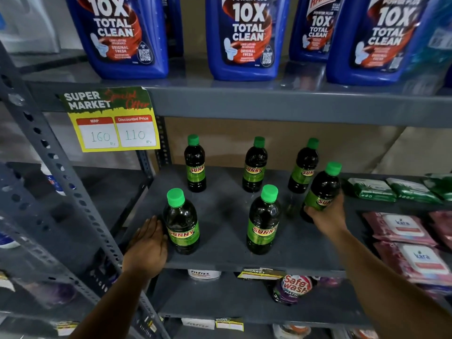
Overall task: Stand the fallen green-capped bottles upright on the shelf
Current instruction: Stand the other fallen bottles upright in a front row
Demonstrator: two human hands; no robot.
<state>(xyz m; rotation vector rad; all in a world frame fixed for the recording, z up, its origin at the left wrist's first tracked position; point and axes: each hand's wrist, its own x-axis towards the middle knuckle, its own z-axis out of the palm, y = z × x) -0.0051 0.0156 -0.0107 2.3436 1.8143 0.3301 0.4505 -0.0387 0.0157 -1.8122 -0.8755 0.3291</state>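
Observation:
Several dark bottles with green caps and green "SUNNY" labels stand on the grey shelf (225,216). Three are upright in the back row, e.g. the back-left bottle (195,165). In front stand the front-left bottle (181,223) and the front-middle bottle (263,221). My right hand (325,216) grips the lower part of the front-right bottle (322,189), which leans slightly right with its base at the shelf. My left hand (148,243) lies flat on the shelf, fingers together, touching the left side of the front-left bottle without gripping it.
Large blue "10X Total Clean" jugs (244,37) fill the shelf above. A yellow price tag (111,121) hangs at the upper left. Wipe packs (403,228) lie to the right. A perforated grey upright (61,182) runs down the left. More goods sit on the shelf below.

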